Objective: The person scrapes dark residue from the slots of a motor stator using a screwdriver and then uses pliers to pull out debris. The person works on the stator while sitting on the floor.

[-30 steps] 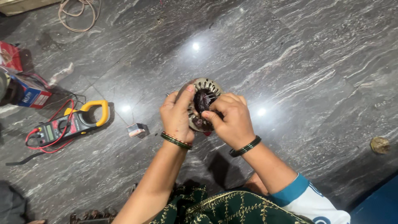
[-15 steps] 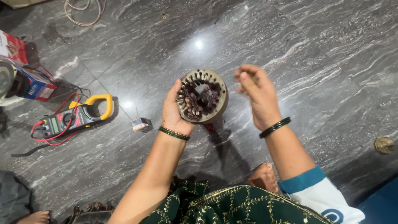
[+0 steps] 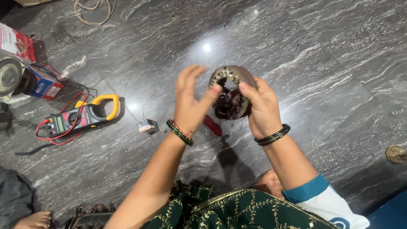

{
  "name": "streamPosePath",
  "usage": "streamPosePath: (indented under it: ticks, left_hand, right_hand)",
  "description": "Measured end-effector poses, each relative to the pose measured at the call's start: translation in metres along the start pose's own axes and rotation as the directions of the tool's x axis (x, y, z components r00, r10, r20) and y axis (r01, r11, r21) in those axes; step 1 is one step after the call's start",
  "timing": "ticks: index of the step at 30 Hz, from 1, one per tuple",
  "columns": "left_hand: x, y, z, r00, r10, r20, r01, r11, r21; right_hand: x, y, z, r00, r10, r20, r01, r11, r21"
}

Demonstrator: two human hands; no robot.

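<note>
Metal ring: a grey motor stator (image 3: pixel 232 91) with dark copper windings inside is being held up above the marble floor (image 3: pixel 330 63), tilted so its open face is looking toward the camera.
Right hand: the right hand (image 3: pixel 263 108) is gripping the stator from the right side — fingers curling over the rim, thumb pressing near the windings.
Left hand: the left hand (image 3: pixel 190 104) is sitting just beside the stator with fingers spread wide, only a fingertip touching the rim, holding nothing.
Under the hands: a red-handled tool (image 3: pixel 212 126) is lying on the floor.
Off to the left: a yellow clamp meter (image 3: pixel 82 116) with red leads is resting flat — a small box (image 3: pixel 146 125) near it.
</note>
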State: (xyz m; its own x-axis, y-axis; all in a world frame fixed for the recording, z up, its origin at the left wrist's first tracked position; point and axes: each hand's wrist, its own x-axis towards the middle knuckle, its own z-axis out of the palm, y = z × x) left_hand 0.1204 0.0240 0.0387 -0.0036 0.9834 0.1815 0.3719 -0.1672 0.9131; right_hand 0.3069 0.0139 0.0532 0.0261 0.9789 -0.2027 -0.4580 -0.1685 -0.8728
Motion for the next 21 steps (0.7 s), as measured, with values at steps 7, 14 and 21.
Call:
streamPosePath:
  ticks: [7, 14, 21]
  left_hand:
    - [0.007, 0.033, -0.019, 0.924, 0.295, 0.243, -0.307, 0.951, 0.014]
    - [-0.009, 0.058, 0.000, 0.907, 0.344, 0.242, -0.394, 0.898, 0.198]
    - [-0.017, 0.061, 0.015, 0.937, 0.339, 0.087, -0.336, 0.941, -0.045]
  right_hand:
    - [-0.007, -0.014, -0.019, 0.989, -0.031, 0.142, 0.015, 0.994, 0.113]
    - [-0.012, -0.018, -0.019, 0.975, -0.164, 0.153, 0.146, 0.982, 0.120]
    - [-0.021, -0.022, -0.021, 0.967, -0.187, 0.176, 0.135, 0.953, 0.270]
